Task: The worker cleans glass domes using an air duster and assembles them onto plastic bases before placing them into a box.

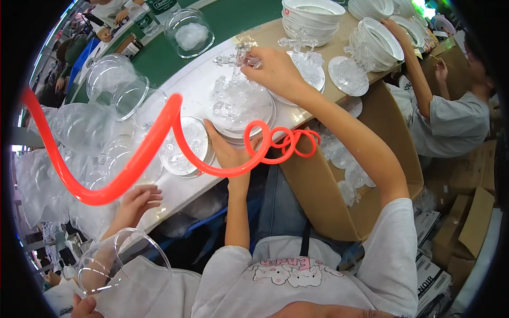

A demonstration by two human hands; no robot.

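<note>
My right hand (273,69) pinches a clear plastic cross (241,57) at the top of a clear, crystal-like ornament (238,98). That ornament stands on a white round base (214,117), which appears stacked on another disc at the table edge. My left hand (229,151) grips the near rim of the base, its thumb along the left side; the other fingers are partly hidden. To the left sits another white base with clear pieces (183,148). Beyond my right hand, a similar base (310,71) carries a second clear cross (299,41).
A red coiled air hose (175,114) hangs across the view before my left hand. Clear domes (117,87) crowd the left. White rings (313,21) are stacked far right, near a co-worker's hand (396,31). Another co-worker's hand (139,204) is lower left. An open carton (339,212) holds clear pieces.
</note>
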